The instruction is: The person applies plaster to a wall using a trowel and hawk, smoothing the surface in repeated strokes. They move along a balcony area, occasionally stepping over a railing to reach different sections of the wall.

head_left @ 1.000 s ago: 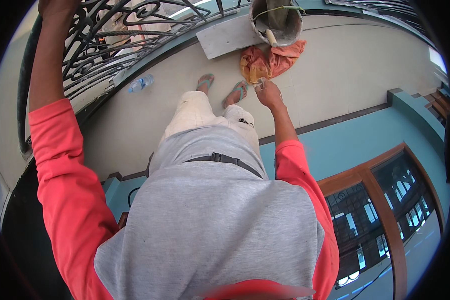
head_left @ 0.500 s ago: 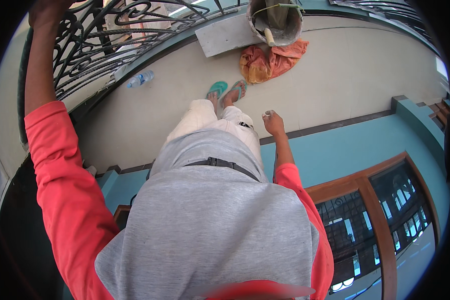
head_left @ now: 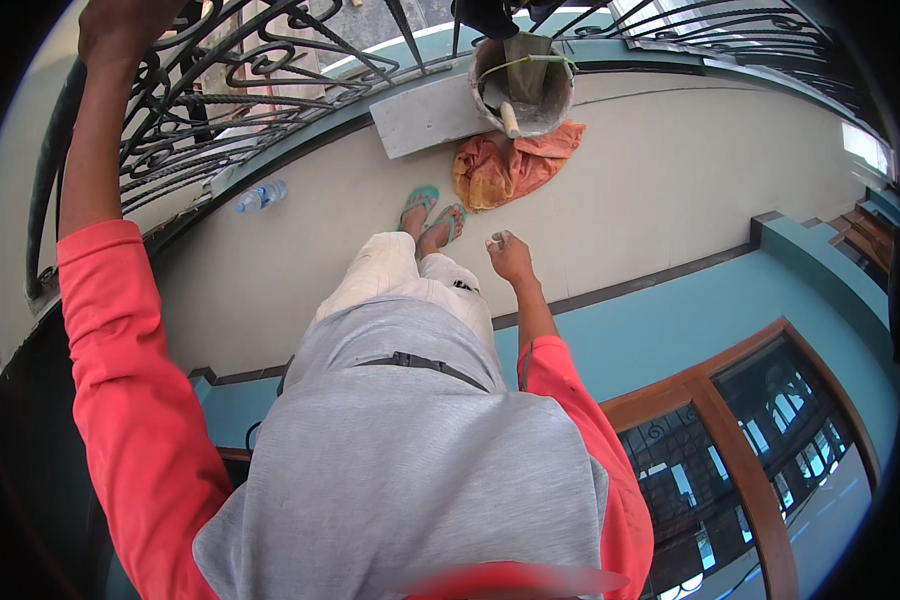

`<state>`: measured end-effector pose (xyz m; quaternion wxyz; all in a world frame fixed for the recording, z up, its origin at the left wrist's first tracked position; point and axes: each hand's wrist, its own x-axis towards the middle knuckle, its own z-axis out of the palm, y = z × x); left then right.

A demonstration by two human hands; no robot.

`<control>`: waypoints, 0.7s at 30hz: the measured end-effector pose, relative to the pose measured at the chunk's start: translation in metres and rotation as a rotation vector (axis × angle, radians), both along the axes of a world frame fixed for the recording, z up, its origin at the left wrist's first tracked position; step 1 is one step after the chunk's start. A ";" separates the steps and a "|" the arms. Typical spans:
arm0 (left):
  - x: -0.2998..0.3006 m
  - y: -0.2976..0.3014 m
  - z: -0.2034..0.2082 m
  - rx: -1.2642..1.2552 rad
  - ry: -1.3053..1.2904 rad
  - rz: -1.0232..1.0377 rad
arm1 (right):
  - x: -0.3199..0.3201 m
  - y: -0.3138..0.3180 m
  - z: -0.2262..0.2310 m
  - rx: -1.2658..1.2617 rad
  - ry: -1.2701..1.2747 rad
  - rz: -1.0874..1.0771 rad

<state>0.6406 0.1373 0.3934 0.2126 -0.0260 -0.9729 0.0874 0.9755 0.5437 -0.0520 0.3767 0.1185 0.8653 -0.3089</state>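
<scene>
My left arm reaches up at the far left, beside the black wrought-iron railing (head_left: 240, 75). My left hand (head_left: 120, 32) is at the picture's upper edge, its fingers largely cut off, so whether it grips the railing does not show. Low in front of my right thigh, my right hand (head_left: 511, 258) is closed, fingers curled together with whitish marks at the tips. Anything small inside it is hidden. Beyond my feet stands a cement-smeared bucket (head_left: 558, 118) holding a tool with a pale handle (head_left: 510, 120). An orange sack (head_left: 515, 170) lies crumpled against it.
A grey board (head_left: 425, 115) lies left of the bucket, along the railing's base. A plastic water bottle (head_left: 261, 197) lies on the tiled floor (head_left: 660, 190) to the left. On the right run a blue wall (head_left: 660, 300) and a wood-framed window (head_left: 730, 430).
The view has shifted, so bucket, sack, feet and right hand sit further left and the bottle lower. More railing shows at the top. My right hand stays closed.
</scene>
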 end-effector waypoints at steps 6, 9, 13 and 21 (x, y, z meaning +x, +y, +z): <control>-0.009 -0.010 -0.004 0.070 -0.062 -0.037 | -0.168 -0.006 -0.031 -0.423 0.307 -0.434; -0.011 -0.033 -0.008 0.015 0.039 -0.032 | -0.272 -0.010 -0.027 -0.598 0.257 -0.890; -0.010 -0.039 -0.009 0.130 0.000 -0.071 | -0.350 -0.011 -0.012 -0.781 0.040 -1.117; -0.015 -0.042 -0.024 0.146 0.016 -0.132 | -0.386 0.007 -0.039 -1.038 -0.102 -1.323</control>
